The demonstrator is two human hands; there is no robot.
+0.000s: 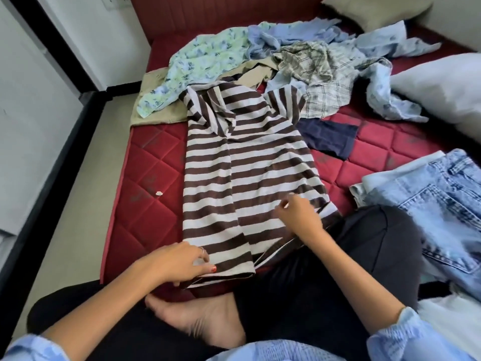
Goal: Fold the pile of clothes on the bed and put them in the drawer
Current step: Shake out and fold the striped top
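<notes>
I sit cross-legged at the near edge of the bed [145, 162], its red quilted mattress under me, with the brown-and-white striped shirt [247, 162] spread lengthwise in front of my knees, collar toward the far edge, its left side already folded in over the middle. My left hand [179, 261] grips the shirt's near-left hem corner, thumb on top and fingers curled under the cloth. My right hand [299, 217] rests on the lower right part of the shirt, fingertips pinching a bit of the striped fabric. Beyond the collar lies the pile of clothes [299, 58] still unfolded, reaching toward the far edge: a floral green-blue piece [203, 61] on the left, a plaid shirt [320, 71] in the middle, pale blue garments behind. A small dark navy piece [330, 138] lies flat just right of the striped shirt. Folded jeans [437, 204] are stacked at the right edge, beside my right knee. A white pillow [442, 87] sits farther along that edge.
</notes>
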